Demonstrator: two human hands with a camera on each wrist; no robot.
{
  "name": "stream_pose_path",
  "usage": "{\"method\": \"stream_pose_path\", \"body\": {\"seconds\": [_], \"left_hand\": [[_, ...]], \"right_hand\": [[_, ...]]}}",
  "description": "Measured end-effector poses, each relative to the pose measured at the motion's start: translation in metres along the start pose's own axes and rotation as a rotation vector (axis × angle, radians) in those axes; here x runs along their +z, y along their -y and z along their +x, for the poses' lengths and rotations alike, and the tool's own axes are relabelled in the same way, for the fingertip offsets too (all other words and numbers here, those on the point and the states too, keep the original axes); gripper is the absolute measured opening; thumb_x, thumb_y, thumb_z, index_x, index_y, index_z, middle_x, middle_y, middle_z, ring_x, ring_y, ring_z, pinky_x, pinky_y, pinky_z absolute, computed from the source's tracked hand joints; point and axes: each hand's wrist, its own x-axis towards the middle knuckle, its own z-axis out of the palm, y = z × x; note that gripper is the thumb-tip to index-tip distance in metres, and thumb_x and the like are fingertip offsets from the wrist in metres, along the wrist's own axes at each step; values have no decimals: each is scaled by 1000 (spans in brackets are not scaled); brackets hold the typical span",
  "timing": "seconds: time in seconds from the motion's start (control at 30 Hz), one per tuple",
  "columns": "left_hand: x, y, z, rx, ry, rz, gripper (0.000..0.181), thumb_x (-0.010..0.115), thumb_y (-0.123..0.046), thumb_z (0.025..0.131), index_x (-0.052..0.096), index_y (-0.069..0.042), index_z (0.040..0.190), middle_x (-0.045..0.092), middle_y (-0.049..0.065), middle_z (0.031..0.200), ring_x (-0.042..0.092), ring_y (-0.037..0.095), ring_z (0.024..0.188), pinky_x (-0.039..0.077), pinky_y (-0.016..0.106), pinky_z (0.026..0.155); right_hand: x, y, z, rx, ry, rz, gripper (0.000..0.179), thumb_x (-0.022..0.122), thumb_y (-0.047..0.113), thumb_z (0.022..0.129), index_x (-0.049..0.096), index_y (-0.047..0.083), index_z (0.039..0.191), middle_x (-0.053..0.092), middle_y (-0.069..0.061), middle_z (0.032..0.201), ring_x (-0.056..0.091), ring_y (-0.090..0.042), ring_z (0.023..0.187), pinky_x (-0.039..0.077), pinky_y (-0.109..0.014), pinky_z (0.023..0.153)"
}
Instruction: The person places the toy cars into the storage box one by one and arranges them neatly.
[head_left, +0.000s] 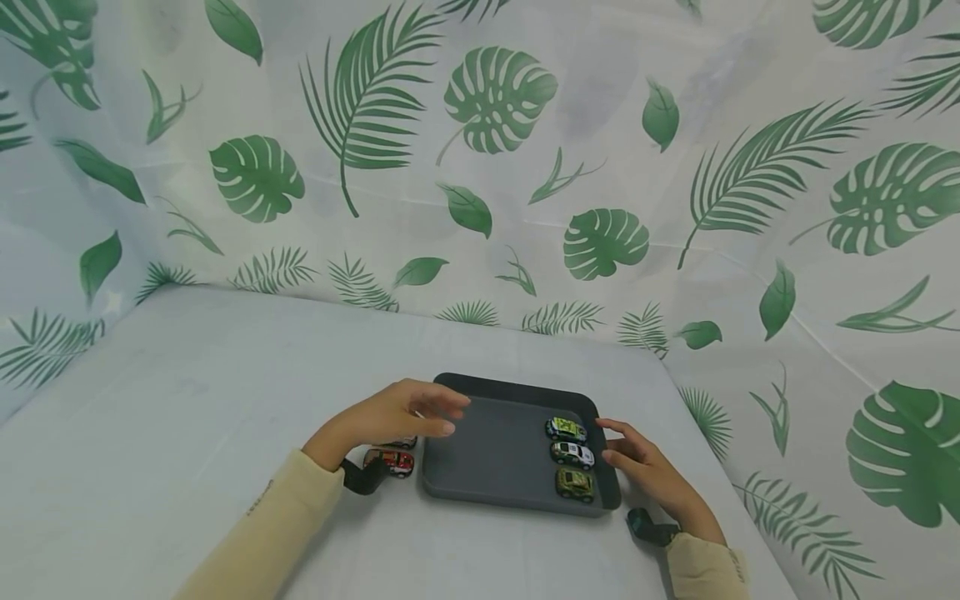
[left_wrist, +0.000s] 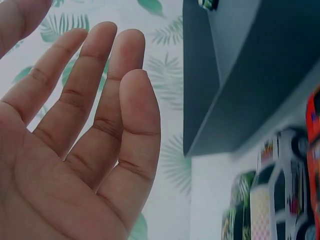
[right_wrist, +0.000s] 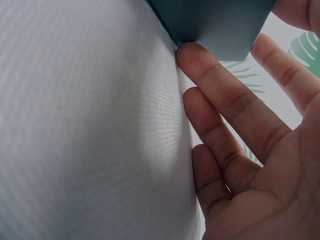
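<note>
My left hand [head_left: 405, 412] hovers by the left edge of a dark grey tray [head_left: 487, 454], fingers extended and holding nothing. Below it, outside the tray, stand a red toy car [head_left: 393, 463] and others partly hidden by the hand. The left wrist view shows a white toy car [left_wrist: 280, 185] and a green toy car [left_wrist: 240, 205] beside the red one. Along the tray's right side sit a yellow-green toy car [head_left: 566, 429], a white and dark toy car [head_left: 572, 454] and an olive toy car [head_left: 574, 483]. My right hand [head_left: 656, 475] rests relaxed fingers against the tray's right outer wall.
A white cloth [head_left: 187, 417] covers the table. Behind and to the right hangs a white curtain [head_left: 525, 183] printed with green leaves. Dark wrist-worn devices [head_left: 651, 527] sit on both wrists, close to the table.
</note>
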Motion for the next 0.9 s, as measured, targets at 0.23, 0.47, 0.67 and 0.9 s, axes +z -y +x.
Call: {"method": "stream_pose_path", "body": {"seconds": [0.23,0.47,0.67,0.9], "left_hand": [[-15,12,-9,-32,-39,-50,50,69,-19,108,59,4,151,64,29,143,68,35,125,58,43,100],[-28,19,-16,-53,-104,-2,49,67,-18,109,57,5,151,65,30,141,68,37,124,58,53,100],[-35,29,-20,-94,-193,14,46,67,-17,109,60,3,150,67,27,141,69,36,124,55,54,105],[-41,42,-25,-152,-280,29,46,67,-19,109,61,3,149,68,23,141,65,40,130,53,57,108]], "right_hand": [[0,0,1,4,-3,-4,58,63,19,111,41,3,163,61,-30,145,63,-42,130,44,-72,111],[1,-1,0,24,-7,0,59,63,20,111,40,4,163,59,-31,147,61,-46,132,42,-74,111],[1,-2,-1,15,-7,3,59,63,19,111,40,3,163,59,-31,146,62,-45,132,42,-74,111],[1,1,0,21,-10,-10,58,62,20,112,41,5,164,60,-31,145,62,-45,131,42,-74,111]]}}
